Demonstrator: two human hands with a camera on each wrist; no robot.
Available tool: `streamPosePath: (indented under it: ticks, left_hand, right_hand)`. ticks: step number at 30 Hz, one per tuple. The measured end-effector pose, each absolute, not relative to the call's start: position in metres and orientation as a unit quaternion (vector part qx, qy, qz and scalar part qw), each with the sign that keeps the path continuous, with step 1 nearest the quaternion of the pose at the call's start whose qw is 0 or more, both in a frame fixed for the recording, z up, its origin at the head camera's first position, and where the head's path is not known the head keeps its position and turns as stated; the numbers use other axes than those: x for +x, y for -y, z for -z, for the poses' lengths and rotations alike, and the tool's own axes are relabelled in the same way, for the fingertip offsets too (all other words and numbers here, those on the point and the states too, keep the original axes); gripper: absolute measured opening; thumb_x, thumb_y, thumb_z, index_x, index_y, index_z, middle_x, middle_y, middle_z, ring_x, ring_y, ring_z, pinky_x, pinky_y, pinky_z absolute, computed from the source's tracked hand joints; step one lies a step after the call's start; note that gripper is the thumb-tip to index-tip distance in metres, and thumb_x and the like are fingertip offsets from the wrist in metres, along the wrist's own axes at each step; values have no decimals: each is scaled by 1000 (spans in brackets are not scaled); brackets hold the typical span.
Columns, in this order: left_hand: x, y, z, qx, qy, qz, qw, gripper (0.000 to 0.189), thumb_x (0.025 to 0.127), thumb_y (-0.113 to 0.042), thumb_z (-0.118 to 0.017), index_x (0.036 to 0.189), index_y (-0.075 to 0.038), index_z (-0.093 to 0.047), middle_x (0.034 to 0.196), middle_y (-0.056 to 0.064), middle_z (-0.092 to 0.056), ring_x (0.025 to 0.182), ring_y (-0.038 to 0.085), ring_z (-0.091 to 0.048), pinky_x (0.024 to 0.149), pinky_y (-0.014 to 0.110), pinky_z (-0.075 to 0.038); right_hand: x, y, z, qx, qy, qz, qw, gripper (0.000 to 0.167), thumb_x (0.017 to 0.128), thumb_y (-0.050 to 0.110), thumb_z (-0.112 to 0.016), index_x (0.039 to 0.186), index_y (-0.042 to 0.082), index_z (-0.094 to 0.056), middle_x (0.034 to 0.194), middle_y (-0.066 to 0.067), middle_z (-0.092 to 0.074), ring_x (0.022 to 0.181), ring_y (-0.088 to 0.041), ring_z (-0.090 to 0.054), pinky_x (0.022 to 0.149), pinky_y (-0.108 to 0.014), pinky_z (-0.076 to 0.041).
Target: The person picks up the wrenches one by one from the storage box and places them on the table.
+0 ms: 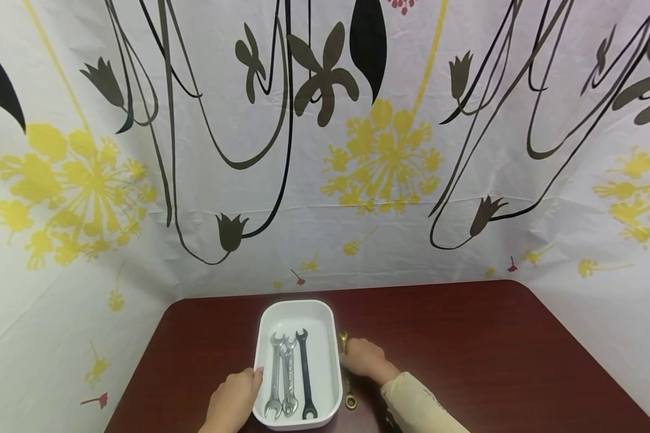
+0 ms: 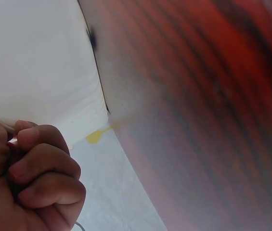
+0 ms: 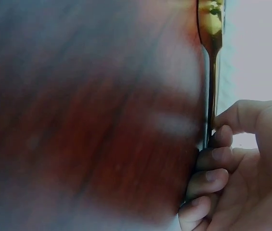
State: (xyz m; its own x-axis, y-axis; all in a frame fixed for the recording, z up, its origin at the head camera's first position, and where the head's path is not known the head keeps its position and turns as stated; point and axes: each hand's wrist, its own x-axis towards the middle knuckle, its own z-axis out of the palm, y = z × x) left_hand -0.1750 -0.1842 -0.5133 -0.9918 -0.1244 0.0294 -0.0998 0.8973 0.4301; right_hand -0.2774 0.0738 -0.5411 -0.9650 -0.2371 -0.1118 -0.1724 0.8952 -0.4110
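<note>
A white rectangular tray (image 1: 325,385) stands on the table. Inside it, silver wrenches (image 1: 275,373) and a black wrench (image 1: 306,373) lie lengthwise. My left hand (image 1: 233,397) grips the tray's left rim, its fingers curled in the left wrist view. Just beyond the tray's right side, my right hand (image 1: 365,359) pinches a gold-coloured wrench (image 1: 350,399) by its shaft between thumb and fingers. One end of this wrench shows large in the right wrist view, close over the table. Whether it touches the tabletop, I cannot tell.
The dark red wooden table (image 1: 466,337) has rounded far corners. A white curtain (image 1: 314,180) with yellow and grey flower prints hangs behind it and along both sides. A dark object, mostly hidden, sits near the right sleeve (image 1: 419,400).
</note>
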Motion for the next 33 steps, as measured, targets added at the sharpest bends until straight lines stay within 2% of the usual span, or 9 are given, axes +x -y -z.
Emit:
streamPosePath:
  ticks: [7,15,26,33]
  left_hand:
    - [-173,184,514,56,973,219,37,34,97,-33,-52,75,-8,-60,72,13,-66,61,34,-62,51,46,-42]
    - [-174,184,514,52,978,195,50,36,97,-34,-52,70,-10,-57,64,9,-62,54,28,-58,48,44,-40]
    - [-175,184,514,52,980,187,47,37,97,-37,-51,73,-10,-60,67,10,-64,56,30,-60,49,45,-41]
    - [-175,185,513,52,980,186,45,36,97,-36,-51,72,-10,-60,66,9,-63,56,29,-59,49,44,-41]
  right_hand:
    - [-278,-77,543,-114,-965,220,81,33,80,33,-61,55,18,-45,55,1,-49,53,-18,-45,46,-38,-34]
    - [-284,-86,544,-153,-938,296,92,36,84,23,-58,54,20,-39,51,9,-33,47,-9,-33,45,-27,-28]
    - [-289,-95,545,-163,-909,372,96,29,88,17,-58,61,14,-47,57,6,-41,52,-9,-38,51,-25,-33]
    - [-290,-92,531,-144,-895,413,86,35,89,14,-58,59,15,-40,55,6,-36,51,-9,-34,50,-24,-30]
